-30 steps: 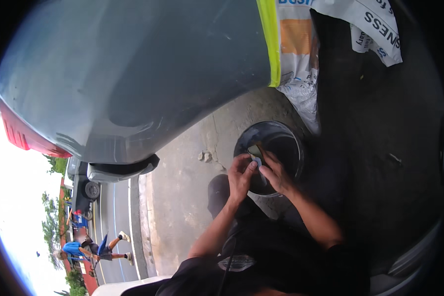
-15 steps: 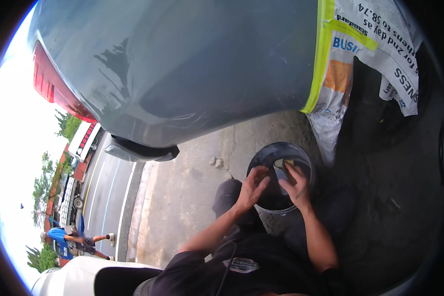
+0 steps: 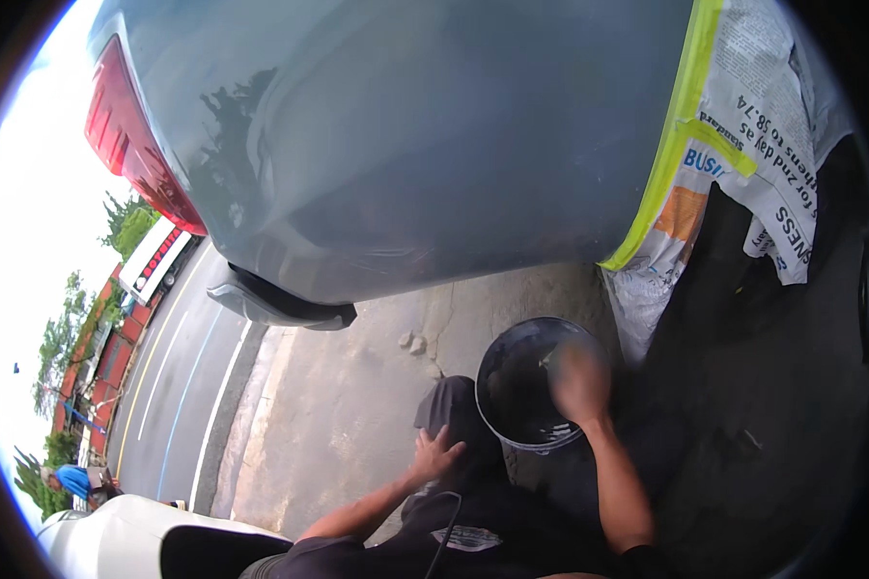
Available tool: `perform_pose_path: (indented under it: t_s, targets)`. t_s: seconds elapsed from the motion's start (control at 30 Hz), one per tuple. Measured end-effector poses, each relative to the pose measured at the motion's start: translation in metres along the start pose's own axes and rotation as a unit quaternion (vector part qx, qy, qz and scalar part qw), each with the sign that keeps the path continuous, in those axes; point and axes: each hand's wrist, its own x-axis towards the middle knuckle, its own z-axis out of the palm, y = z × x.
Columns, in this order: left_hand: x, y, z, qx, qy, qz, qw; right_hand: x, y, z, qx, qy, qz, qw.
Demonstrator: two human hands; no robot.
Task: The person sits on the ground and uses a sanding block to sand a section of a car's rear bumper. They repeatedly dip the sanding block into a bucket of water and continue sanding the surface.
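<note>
My left hand (image 3: 436,455) rests on my dark-trousered knee (image 3: 449,405), its fingers spread and nothing in them. Over the right side of a black bucket (image 3: 483,410) is my right hand (image 3: 581,386), smeared by motion. A pale yellow-green edge of a small pad (image 3: 548,359) shows at its fingers; most of the pad is hidden. The bucket stands on the ground in front of me, dark inside, with whitish marks near its near rim. Beyond it rises a grey car body panel (image 3: 434,154), with light scratches low down near its lower edge.
Newspaper (image 3: 763,106) and yellow-green masking tape (image 3: 671,125) cover the panel's right edge. A red tail light (image 3: 130,135) is at the left, above a dark bumper end (image 3: 285,304). Concrete ground (image 3: 357,386) meets a road (image 3: 179,386). A white vehicle (image 3: 135,540) and a person in blue (image 3: 72,480) are lower left.
My left hand has left the bucket and come down to my knee. The right hand, with the pad, stays over the bucket and blurs. The person in blue has shifted down and left in view.
</note>
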Motion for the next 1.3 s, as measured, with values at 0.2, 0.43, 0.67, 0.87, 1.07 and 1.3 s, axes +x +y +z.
perform_pose_path:
  t_s: [0.2, 0.43, 0.67, 0.87, 1.07, 1.3]
  targets:
    - [-0.040, 0.180, -0.158, -0.010, 0.288, 0.449, 0.846, 0.003, -0.004, 0.002, -0.014, -0.020, -0.014, 1.000]
    - [-0.069, 0.326, -0.449, 0.183, 0.696, 0.517, 0.464, -0.001, -0.006, -0.004, -0.021, -0.010, 0.005, 1.000]
    - [-0.085, 0.434, -0.513, 0.263, 0.744, 0.430, 0.439, -0.001, -0.013, 0.002, -0.003, 0.001, -0.009, 1.000]
    - [-0.068, 0.469, -0.431, 0.329, 0.691, 0.478, 0.431, 0.001, -0.017, -0.008, 0.056, 0.008, 0.055, 0.997]
    - [-0.020, 0.479, -0.290, 0.369, 0.515, 0.635, 0.442, 0.008, -0.015, -0.005, 0.040, 0.012, 0.032, 0.999]
    - [0.071, 0.216, -0.083, 0.254, 0.054, 0.734, 0.627, 0.004, -0.001, 0.007, 0.032, 0.067, -0.028, 0.997]
